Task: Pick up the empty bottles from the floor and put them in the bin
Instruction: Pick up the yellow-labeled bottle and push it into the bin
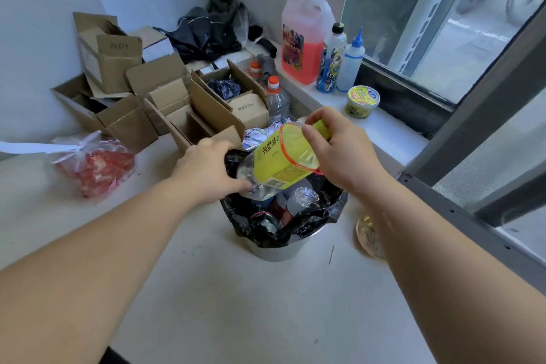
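Note:
A clear empty bottle with a yellow label (280,162) hangs tilted over the bin (277,251), a metal pail lined with a black bag. My right hand (339,154) grips its upper end, and my left hand (206,174) holds its lower clear end at the bag's rim. Several crushed bottles and cans (295,204) lie inside the bin. Behind the bin, a clear bottle with an orange cap (276,100) stands on the floor, with a second orange cap (254,68) further back. A round clear piece with a gold tint (369,236) lies on the floor right of the bin.
Open cardboard boxes (165,97) crowd the floor behind the bin. A clear bag with red contents (97,165) lies to the left. On the window ledge stand a pink jug (304,38), two bottles (342,59) and a yellow cup (362,100). Dark clothes (212,29) fill the corner.

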